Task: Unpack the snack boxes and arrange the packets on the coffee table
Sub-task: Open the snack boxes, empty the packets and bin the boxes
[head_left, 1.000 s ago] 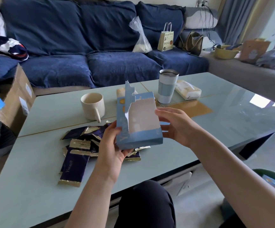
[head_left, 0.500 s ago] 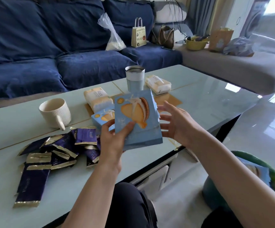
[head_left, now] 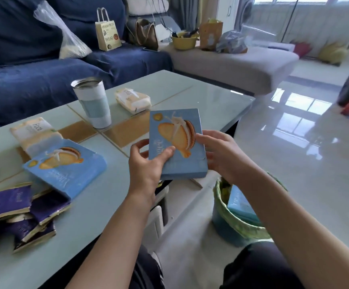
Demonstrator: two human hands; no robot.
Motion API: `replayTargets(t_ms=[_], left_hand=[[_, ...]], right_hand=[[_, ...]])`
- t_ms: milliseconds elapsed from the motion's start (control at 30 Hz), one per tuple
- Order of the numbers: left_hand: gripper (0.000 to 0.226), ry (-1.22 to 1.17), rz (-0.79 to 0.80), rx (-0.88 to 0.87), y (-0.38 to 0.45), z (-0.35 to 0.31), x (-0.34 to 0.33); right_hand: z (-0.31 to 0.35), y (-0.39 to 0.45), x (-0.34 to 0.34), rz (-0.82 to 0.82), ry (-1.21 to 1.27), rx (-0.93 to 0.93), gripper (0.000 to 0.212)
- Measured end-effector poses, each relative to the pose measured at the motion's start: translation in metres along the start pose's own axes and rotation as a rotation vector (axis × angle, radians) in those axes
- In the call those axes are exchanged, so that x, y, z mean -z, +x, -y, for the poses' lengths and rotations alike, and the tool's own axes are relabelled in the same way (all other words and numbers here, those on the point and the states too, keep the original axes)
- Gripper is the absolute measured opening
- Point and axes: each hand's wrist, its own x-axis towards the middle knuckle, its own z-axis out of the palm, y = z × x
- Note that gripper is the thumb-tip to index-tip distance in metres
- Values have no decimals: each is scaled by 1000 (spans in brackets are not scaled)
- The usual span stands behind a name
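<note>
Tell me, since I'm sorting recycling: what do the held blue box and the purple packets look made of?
The blue box looks like printed cardboard: matte faces, crisp folded edges. The purple packets look like glossy foil-type film with gold crimped ends, though foil or plastic can't be told.

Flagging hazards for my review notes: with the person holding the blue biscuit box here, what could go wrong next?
The blue cardboard biscuit box is held past the pale glass-topped coffee table's corner, above the green-lined waste bin; anything inside might drop in. The left hand could also knock the steel-rimmed tumbler nearby.
</note>
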Motion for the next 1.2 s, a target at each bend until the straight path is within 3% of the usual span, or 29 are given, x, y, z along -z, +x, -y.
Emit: replayTargets(t_ms=[200,600,933,1200], left_hand=[[61,61,152,47,-3,32,-65],[60,251,459,253,-9,133,-164],[62,509,532,283,4,187,-199],[54,743,624,285,8,209,-205]], right_hand=[[-9,2,66,-158,-26,-45,5],[-80,18,196,-434,-94,-323,34],[-109,41,232,-484,-308,-465,12],[-128,52,236,-478,-470,-536,24]])
